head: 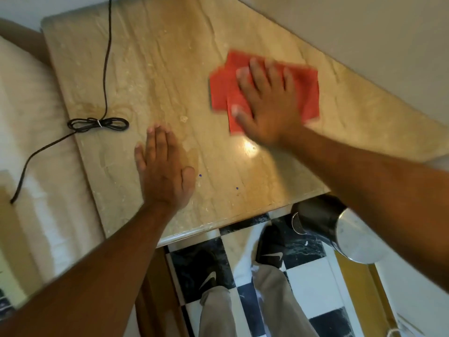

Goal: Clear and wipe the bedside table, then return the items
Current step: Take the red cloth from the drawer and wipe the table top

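R hand (267,103) flat, fingers spread, pressing red cloth (303,93) on table top (150,69) | L hand (165,171) flat, palm on table

The flat right hand (267,103) and the folded red cloth (301,93) under it are smeared by motion blur, so the cloth's edges and the part beneath the palm cannot be made out. The thin black cable (106,57) runs off the top edge, and the beige marble counter (158,69) is cut off at upper right. A dark cylinder with a shiny metal end (340,229) is partly hidden behind the right forearm.
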Demonstrator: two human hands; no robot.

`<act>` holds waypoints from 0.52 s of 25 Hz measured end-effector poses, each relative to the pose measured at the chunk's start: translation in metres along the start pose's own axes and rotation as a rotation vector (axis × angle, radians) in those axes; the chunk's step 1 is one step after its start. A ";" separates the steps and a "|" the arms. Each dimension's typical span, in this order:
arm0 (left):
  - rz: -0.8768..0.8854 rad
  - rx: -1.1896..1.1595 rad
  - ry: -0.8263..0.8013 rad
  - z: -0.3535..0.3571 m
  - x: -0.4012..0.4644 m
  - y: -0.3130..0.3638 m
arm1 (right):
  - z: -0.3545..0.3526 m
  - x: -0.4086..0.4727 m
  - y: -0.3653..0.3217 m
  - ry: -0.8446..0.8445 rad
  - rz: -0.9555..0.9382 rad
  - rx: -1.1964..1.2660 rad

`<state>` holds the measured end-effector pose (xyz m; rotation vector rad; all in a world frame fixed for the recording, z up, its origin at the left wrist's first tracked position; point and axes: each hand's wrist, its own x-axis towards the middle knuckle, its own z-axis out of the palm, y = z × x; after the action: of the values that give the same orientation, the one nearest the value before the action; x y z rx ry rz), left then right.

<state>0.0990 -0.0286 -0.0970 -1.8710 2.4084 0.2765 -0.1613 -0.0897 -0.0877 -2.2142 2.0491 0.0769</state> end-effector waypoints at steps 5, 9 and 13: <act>-0.011 -0.016 -0.019 -0.002 0.000 0.001 | 0.017 -0.143 -0.044 -0.066 -0.259 0.037; -0.018 -0.036 -0.017 -0.001 0.000 -0.001 | 0.004 0.003 -0.048 -0.058 -0.143 0.012; -0.024 -0.064 0.003 0.000 0.002 -0.001 | -0.006 0.077 -0.045 -0.065 -0.041 0.001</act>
<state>0.0998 -0.0310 -0.0971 -1.9268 2.4045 0.3527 -0.1106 -0.1634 -0.0890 -2.2213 1.9695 0.1427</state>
